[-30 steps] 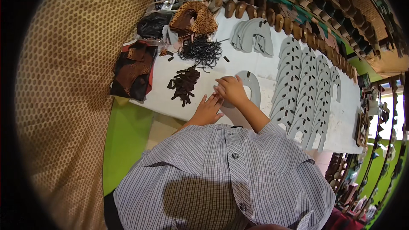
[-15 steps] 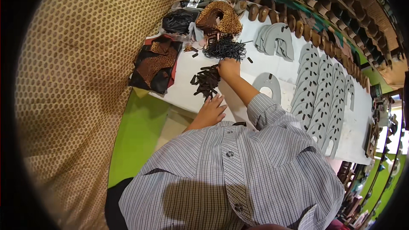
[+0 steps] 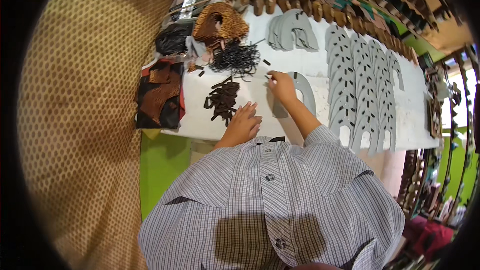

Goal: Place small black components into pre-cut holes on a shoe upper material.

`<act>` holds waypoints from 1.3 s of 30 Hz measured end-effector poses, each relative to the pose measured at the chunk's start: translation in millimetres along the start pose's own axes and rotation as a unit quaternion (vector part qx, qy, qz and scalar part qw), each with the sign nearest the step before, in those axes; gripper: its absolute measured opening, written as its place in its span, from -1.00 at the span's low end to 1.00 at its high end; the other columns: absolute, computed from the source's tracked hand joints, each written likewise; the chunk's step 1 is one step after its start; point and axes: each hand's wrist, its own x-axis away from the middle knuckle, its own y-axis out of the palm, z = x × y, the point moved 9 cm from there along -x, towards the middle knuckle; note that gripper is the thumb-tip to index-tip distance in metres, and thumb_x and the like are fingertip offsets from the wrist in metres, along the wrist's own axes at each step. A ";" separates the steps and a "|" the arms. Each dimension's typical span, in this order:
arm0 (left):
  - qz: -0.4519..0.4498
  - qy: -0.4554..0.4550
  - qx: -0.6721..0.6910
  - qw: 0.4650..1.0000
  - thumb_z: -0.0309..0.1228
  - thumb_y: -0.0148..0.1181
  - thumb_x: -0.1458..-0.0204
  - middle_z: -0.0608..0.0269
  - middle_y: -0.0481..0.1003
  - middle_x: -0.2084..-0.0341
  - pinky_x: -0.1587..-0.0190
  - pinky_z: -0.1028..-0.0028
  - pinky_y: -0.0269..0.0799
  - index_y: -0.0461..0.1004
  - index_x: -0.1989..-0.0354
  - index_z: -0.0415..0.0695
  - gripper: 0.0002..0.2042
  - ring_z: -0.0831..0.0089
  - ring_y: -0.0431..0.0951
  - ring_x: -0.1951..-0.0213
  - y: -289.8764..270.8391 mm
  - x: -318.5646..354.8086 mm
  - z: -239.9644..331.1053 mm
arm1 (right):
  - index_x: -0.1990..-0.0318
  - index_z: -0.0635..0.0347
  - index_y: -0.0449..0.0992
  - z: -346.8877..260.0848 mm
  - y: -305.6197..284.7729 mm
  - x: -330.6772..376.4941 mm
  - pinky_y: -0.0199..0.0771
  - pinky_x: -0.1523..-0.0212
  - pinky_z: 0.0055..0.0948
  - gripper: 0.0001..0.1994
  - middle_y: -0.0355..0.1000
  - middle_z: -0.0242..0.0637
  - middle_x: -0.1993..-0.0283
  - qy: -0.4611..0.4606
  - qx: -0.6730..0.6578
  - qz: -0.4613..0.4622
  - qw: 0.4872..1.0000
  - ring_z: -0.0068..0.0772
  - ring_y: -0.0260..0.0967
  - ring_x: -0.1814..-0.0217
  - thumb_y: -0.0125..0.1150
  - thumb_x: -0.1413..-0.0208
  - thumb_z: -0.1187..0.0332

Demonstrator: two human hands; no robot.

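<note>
Grey U-shaped piece (image 3: 308,92), apparently a shoe upper, lies on a white-covered worktop (image 3: 200,131) in front of a person in a striped and checked shirt (image 3: 240,180), its curved end pointing away and one dark tab (image 3: 295,75) set near the top of the curve. The person's right hand (image 3: 283,89) reaches across the piece's left leg, thumb and finger drawn together over the worktop; a tiny dark sliver shows at the fingertips, too small to tell whether it is gripped. The left hand (image 3: 243,121), loose and holding nothing visible, rests with its fingers spread just beside a heap of dark brown strips (image 3: 222,99). Beyond the heap sit a tangle of black cords (image 3: 235,59) and leopard-print pieces (image 3: 232,22), with a black plastic bag (image 3: 173,39) to their left and a stack of black, brown and red material (image 3: 161,97) at the worktop's left end. One lone dark strip (image 3: 267,62) lies to the right of the cords. Overlapping columns of similar grey pieces (image 3: 364,87), many bearing dark tabs, fill the right side, and a smaller grey stack (image 3: 290,32) lies near the far edge, before a row of brown shoe lasts (image 3: 317,10).
</note>
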 end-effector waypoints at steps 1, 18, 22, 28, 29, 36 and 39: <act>-0.012 -0.001 0.001 1.000 -0.36 0.11 0.09 -0.01 0.19 -0.13 -0.20 0.05 0.01 0.48 0.25 -0.09 -0.79 0.06 0.12 -0.21 2.7 -7.6 1.2 | 0.37 0.17 0.55 21.7 -18.6 10.2 0.40 0.26 -0.28 -0.86 0.46 -0.16 0.41 0.019 0.008 0.038 0.999 -0.14 0.41 0.34 0.12 0.12 0.40; -0.002 -0.006 -0.095 0.995 -0.16 0.16 0.09 -0.05 0.15 -0.16 -0.23 0.04 -0.13 0.39 0.01 -0.11 -0.54 -0.04 0.03 -0.23 56.3 -193.4 -31.4 | 0.34 0.22 0.56 128.2 -63.6 51.3 0.39 0.32 -0.45 -0.82 0.50 -0.18 0.42 0.227 -0.047 0.060 0.971 -0.34 0.44 0.41 0.20 0.07 0.33; -0.032 0.013 -0.069 0.997 -0.17 0.19 0.12 -0.03 0.16 -0.15 -0.22 -0.01 -0.16 0.45 0.12 -0.06 -0.62 0.00 0.02 -0.24 65.0 -202.9 -28.6 | 0.34 0.19 0.57 129.6 -61.5 47.6 0.40 0.33 -0.46 -0.82 0.50 -0.19 0.42 0.228 -0.020 0.034 0.973 -0.35 0.44 0.41 0.21 0.09 0.32; -0.039 0.004 -0.046 0.998 -0.14 0.24 0.19 0.08 0.22 -0.13 -0.22 0.00 -0.16 0.50 0.26 -0.06 -0.66 0.03 0.05 -0.23 72.1 -209.9 -35.4 | 0.35 0.17 0.57 131.9 -58.4 48.2 0.40 0.33 -0.43 -0.78 0.49 -0.20 0.45 0.252 -0.019 0.032 0.967 -0.32 0.45 0.41 0.23 0.14 0.26; -0.056 0.003 -0.041 0.998 -0.12 0.24 0.20 0.11 0.22 -0.13 -0.22 -0.05 -0.18 0.51 0.27 -0.07 -0.64 0.04 0.03 -0.24 77.0 -211.4 -38.7 | 0.35 0.17 0.57 131.7 -57.3 47.8 0.40 0.33 -0.43 -0.78 0.49 -0.20 0.45 0.252 -0.018 0.032 0.967 -0.32 0.45 0.41 0.23 0.14 0.26; -0.062 0.014 -0.019 0.998 -0.02 0.27 0.26 0.19 0.27 -0.11 -0.22 -0.08 -0.21 0.57 0.34 -0.06 -0.60 0.05 0.01 -0.25 83.8 -214.4 -40.8 | 0.42 0.12 0.57 112.3 -66.6 48.1 0.37 0.39 -0.33 -0.85 0.47 -0.24 0.49 0.174 0.072 0.101 0.977 -0.23 0.41 0.44 0.22 0.17 0.30; -0.084 -0.008 -0.022 0.996 0.00 0.28 0.28 0.25 0.26 -0.13 -0.21 -0.12 -0.25 0.59 0.33 -0.05 -0.58 0.05 -0.03 -0.26 83.4 -215.0 -38.8 | 0.42 0.06 0.58 98.9 -68.9 51.5 0.34 0.36 -0.31 -0.89 0.46 -0.31 0.47 0.127 0.124 0.117 0.977 -0.26 0.39 0.40 0.22 0.15 0.32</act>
